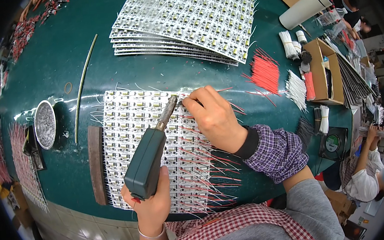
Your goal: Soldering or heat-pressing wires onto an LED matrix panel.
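Observation:
My left hand (151, 202) is wrapped round the handle of a dark green soldering gun (146, 157). Its metal tip (169, 110) points away from me and meets the top edge of a white circuit board panel (158, 145). Rows of small components cover the panel, with red and white wires (204, 164) sticking out along its right side. Beside the tip, the thumb and forefinger of my right hand (212, 114) pinch what looks like a thin wire, mostly hidden by the fingers. The right hand rests over the panel's upper right corner.
A brown bar (97, 166) lies along the panel's left edge. Farther left are a round metal dish (45, 124) and a thin rod (85, 83). Stacked panels (184, 21) stand at the back. Red wires (265, 72), white wires (295, 89) and a cardboard box (317, 74) lie right. Another person (363, 169) sits far right.

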Demonstrator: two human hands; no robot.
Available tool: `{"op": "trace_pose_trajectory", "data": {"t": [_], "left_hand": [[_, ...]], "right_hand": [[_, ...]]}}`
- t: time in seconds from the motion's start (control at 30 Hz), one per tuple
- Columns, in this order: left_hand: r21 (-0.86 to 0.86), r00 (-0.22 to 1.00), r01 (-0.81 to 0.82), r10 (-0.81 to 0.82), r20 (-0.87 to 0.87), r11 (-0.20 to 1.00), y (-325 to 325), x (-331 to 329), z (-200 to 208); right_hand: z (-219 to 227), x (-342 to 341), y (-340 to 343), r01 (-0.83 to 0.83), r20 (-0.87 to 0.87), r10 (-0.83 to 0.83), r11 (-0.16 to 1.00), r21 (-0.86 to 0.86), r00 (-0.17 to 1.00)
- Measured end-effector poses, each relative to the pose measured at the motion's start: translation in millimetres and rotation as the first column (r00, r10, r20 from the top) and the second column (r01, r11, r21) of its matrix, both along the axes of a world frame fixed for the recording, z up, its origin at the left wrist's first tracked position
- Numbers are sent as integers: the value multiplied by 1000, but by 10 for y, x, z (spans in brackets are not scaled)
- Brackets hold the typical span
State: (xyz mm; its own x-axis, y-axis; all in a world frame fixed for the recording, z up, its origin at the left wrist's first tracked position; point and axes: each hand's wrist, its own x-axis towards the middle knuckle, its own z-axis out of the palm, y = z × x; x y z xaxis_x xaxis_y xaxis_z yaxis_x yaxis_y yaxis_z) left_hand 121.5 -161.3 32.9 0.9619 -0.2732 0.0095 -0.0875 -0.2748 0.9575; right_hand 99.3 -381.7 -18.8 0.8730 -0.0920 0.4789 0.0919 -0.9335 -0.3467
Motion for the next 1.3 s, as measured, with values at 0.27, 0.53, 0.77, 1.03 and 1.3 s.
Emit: {"op": "trace_pose_trajectory", "data": {"t": [0.27,0.53,0.77,1.03,1.3], "left_hand": [[40,997,76,-75,-21,996,-46,40,35],[200,933,-167,89,350,965,323,-50,-164],[-143,625,-591,562,542,794,943,667,388],[-169,857,-490,508,85,855,810,447,103],[-175,945,-328,319,-74,928,471,31,113]], "right_hand": [[8,-1,1,1,-1,-1,1000,4,1000],[10,-5,-15,-8,-3,8,1000,7,1000],[9,-14,-14,0,-3,0,1000,-3,1000],[-4,4,-4,7,11,-7,1000,14,1000],[149,-232,-32,10,33,-11,1000,24,999]]}}
